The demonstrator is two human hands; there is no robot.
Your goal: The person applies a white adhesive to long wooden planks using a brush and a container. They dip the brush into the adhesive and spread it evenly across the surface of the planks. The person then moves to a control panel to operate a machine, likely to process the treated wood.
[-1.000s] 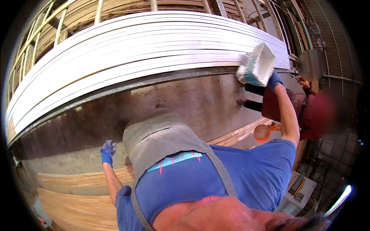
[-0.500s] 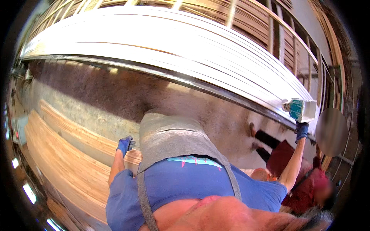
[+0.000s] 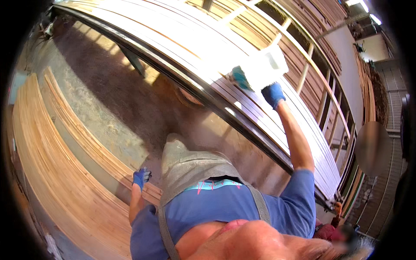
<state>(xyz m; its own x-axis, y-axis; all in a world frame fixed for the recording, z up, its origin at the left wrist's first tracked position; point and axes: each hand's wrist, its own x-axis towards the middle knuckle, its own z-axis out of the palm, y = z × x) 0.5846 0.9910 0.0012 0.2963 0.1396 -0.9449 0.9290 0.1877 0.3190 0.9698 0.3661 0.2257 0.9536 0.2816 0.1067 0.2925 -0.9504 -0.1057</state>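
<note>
My right hand, in a blue glove, reaches out over the row of white-coated boards. Its fingers are closed at the edge of a white, square-mouthed paint container with a teal patch at its left end. The container is tilted, and glare washes out part of it; the grip itself is partly hidden. My left hand, also gloved in blue, hangs low beside the bare wooden planks. Nothing shows in it, and its fingers are loosely apart.
A dark metal rail runs along the boards' near edge, with a support leg below. More wooden planks lie at left. Behind the boards stands a wooden rack. Another person in a red sleeve is at lower right.
My right hand and the white container have moved from the boards' right end leftward and farther over them. The view has turned; the other person now shows less. My left hand stays low.
</note>
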